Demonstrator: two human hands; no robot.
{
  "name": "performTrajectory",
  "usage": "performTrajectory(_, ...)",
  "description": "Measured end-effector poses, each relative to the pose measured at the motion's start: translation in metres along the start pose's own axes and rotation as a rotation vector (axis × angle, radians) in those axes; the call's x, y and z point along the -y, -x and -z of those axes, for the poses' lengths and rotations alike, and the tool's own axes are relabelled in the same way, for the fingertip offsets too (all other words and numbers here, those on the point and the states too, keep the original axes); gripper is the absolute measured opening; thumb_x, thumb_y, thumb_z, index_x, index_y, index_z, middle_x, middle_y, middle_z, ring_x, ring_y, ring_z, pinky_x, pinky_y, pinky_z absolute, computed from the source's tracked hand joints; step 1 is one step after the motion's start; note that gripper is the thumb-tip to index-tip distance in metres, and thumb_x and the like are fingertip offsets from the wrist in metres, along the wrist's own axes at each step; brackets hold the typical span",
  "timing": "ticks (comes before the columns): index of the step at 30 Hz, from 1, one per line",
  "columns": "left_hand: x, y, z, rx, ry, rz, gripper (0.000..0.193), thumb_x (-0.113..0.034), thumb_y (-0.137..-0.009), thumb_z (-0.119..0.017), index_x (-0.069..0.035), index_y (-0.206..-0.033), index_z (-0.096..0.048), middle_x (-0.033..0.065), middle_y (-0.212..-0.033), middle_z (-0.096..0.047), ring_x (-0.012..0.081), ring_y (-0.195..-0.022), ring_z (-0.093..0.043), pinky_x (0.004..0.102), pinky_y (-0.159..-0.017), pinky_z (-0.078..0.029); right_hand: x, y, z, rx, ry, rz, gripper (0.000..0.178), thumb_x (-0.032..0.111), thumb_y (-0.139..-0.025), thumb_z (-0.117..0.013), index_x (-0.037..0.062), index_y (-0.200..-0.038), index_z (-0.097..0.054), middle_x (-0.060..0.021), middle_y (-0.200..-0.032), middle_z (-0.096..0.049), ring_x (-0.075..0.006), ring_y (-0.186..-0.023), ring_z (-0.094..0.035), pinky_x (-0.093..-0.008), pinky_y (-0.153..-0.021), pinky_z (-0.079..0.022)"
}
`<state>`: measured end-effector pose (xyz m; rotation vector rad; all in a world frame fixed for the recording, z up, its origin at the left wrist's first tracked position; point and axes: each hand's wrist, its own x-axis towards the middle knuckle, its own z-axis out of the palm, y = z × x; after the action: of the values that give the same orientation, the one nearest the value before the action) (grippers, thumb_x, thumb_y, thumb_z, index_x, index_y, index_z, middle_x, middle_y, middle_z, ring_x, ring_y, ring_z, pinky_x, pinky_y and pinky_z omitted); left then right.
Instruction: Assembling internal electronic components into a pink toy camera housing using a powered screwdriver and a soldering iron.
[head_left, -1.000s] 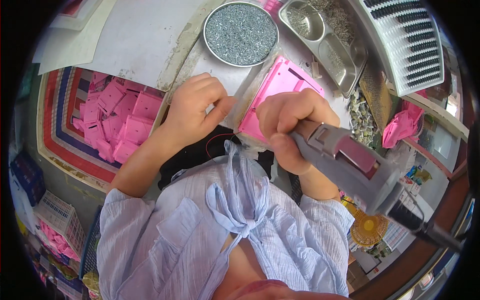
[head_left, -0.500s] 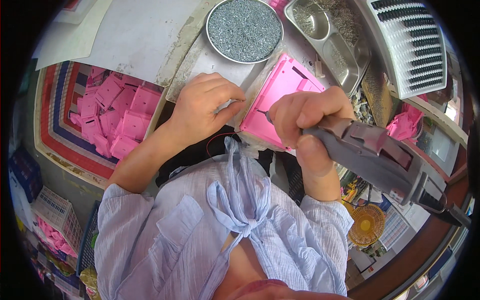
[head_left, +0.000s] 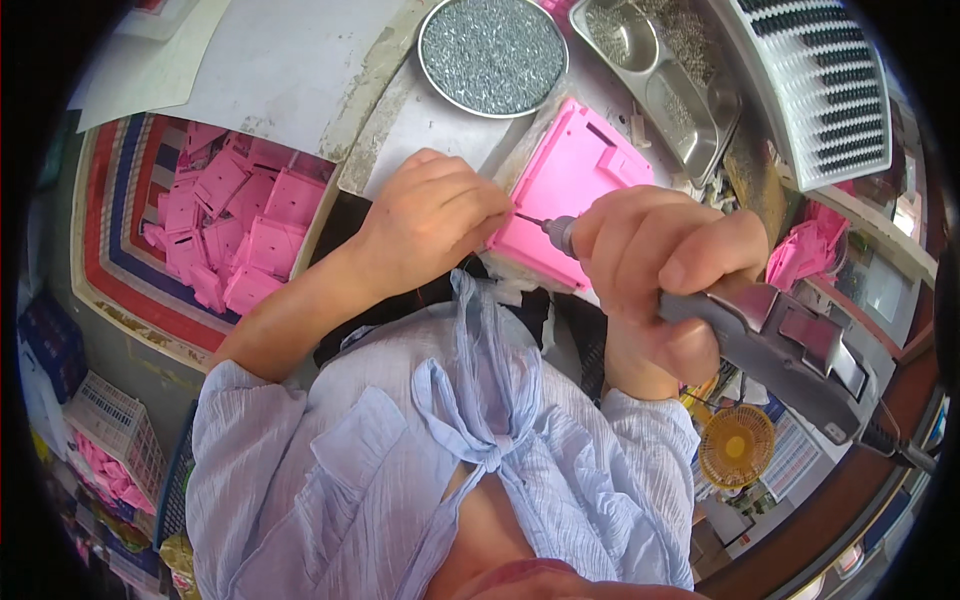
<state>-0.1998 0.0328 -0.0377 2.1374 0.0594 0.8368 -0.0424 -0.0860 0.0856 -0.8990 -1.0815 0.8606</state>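
My right hand [head_left: 665, 250] is wrapped round a grey electric screwdriver [head_left: 780, 350], tilted so its thin bit points left. The bit's tip reaches the left edge of a pink plastic panel [head_left: 565, 200], close to the fingertips of my left hand [head_left: 430, 225]. Those fingers are pinched together at the panel's edge; whatever they hold, if anything, is hidden. The panel lies flat, with a slot and raised ribs on its face.
Beyond the panel stands a round metal bowl [head_left: 492, 117] of small screws [head_left: 492, 55]. A compartmented steel tray [head_left: 690, 160] and a white rack with black rows [head_left: 815, 100] are at the right. Pink parts [head_left: 240, 210] fill a striped-lined box at the left.
My left hand has moved right to the panel's edge, its fingers drawn together. The screwdriver and right hand have shifted right and nearer, and the bit now shows clearly.
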Motion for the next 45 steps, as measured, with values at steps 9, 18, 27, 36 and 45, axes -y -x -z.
performTrajectory(9, -0.005, -0.005, 0.004, 0.141, -0.041, -0.054, 0.032, -0.012, -0.076, -0.081, -0.008, -0.105, -0.069, 0.0045, -0.101, -0.071, 0.0236, -0.095, -0.065, 0.0421, -0.088, -0.046, -0.005, 0.019, -0.009, -0.079, -0.001, 0.006, 0.032, 0.023, -0.092, -0.075, 0.0060, -0.101, -0.049, -0.0047, -0.066, -0.054, -0.0163, -0.055, -0.052, -0.0337, -0.054, -0.044)
performTrajectory(18, 0.003, -0.029, 0.010, 0.562, -0.101, -0.106, 0.048, -0.011, -0.084, -0.069, -0.012, -0.132, -0.066, 0.0030, -0.146, -0.061, 0.0206, -0.141, -0.051, 0.0486, -0.107, -0.035, -0.029, 0.042, -0.026, -0.132, 0.120, -0.018, 0.029, 0.022, -0.090, -0.075, 0.0080, -0.092, -0.050, -0.0043, -0.062, -0.054, -0.0172, -0.052, -0.051, -0.0350, -0.053, -0.045)
performTrajectory(27, -0.004, -0.031, 0.007, 0.537, -0.087, -0.047, 0.040, -0.007, -0.081, -0.067, -0.010, -0.122, -0.069, 0.0031, -0.142, -0.064, 0.0191, -0.134, -0.056, 0.0466, -0.103, -0.037, -0.026, 0.044, -0.009, -0.083, 0.216, 0.006, 0.019, 0.013, -0.090, -0.070, 0.0059, -0.087, -0.052, -0.0044, -0.060, -0.056, -0.0201, -0.049, -0.053, -0.0386, -0.051, -0.048)
performTrajectory(36, -0.029, -0.070, -0.067, 0.484, -0.133, -0.262, 0.038, -0.004, -0.081, -0.067, -0.006, -0.118, -0.069, 0.0101, -0.132, -0.066, 0.0307, -0.124, -0.059, 0.0470, -0.103, -0.044, 0.030, 0.100, 0.089, -0.424, 0.161, 0.218, 0.023, 0.022, -0.094, -0.060, 0.0053, -0.108, -0.054, -0.0032, -0.064, -0.050, -0.0170, -0.055, -0.047, -0.0356, -0.055, -0.039)
performTrajectory(45, -0.030, -0.071, -0.073, 0.486, -0.220, -0.251, 0.032, -0.010, -0.082, -0.070, -0.009, -0.113, -0.073, 0.0055, -0.127, -0.069, 0.0264, -0.120, -0.062, 0.0439, -0.100, -0.046, 0.005, 0.089, 0.093, -0.491, 0.237, 0.277, 0.018, 0.014, -0.093, -0.064, 0.0034, -0.098, -0.051, -0.0053, -0.061, -0.050, -0.0170, -0.051, -0.045, -0.0334, -0.051, -0.038)
